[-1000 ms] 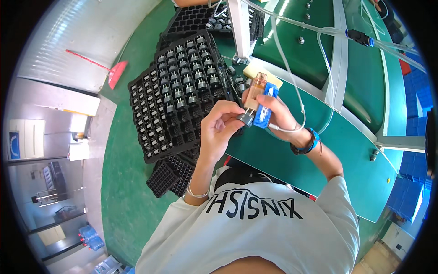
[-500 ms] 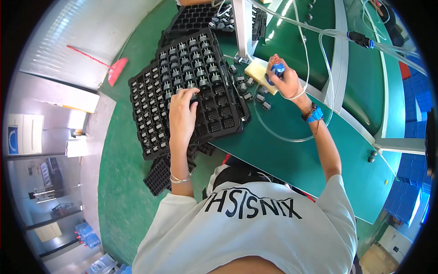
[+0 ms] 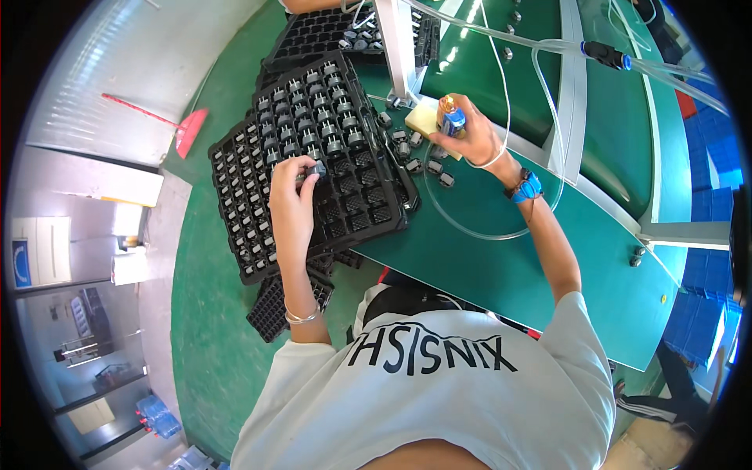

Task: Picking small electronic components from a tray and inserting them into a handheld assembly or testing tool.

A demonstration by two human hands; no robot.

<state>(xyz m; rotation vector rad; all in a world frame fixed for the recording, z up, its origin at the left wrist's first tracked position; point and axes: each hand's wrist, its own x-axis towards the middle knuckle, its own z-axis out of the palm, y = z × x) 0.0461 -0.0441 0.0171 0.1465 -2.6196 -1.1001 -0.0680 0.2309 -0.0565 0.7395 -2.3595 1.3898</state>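
My left hand (image 3: 291, 205) is over the black compartment tray (image 3: 368, 222), its thumb and fingers pinching a small dark motor-like part (image 3: 316, 169). Rows of similar black-and-silver parts with upright pins fill the tray's far side, while the pockets nearest me are bare. My right hand (image 3: 476, 139) is wrapped around a blue tool (image 3: 453, 120) with a brass-coloured tip, held above the green bench (image 3: 501, 258). Just left of that hand lies a yellow sponge-like block (image 3: 421, 119), partly hidden by it. Several small silver parts (image 3: 414, 165) lie loose beside the block.
A second tray (image 3: 249, 262) of smaller parts sits under and left of the first. Behind them is another tray (image 3: 298, 35), with another person's arm (image 3: 313, 5) beyond. A white post (image 3: 395, 47) and clear tubing (image 3: 501, 237) are near my right hand. Someone's leg (image 3: 681, 395) shows at right.
My left hand's fingers have closed, and a dark part now shows between them above the tray. My right hand has turned the blue tool, bringing its brass tip into sight. The whole view has shifted slightly.
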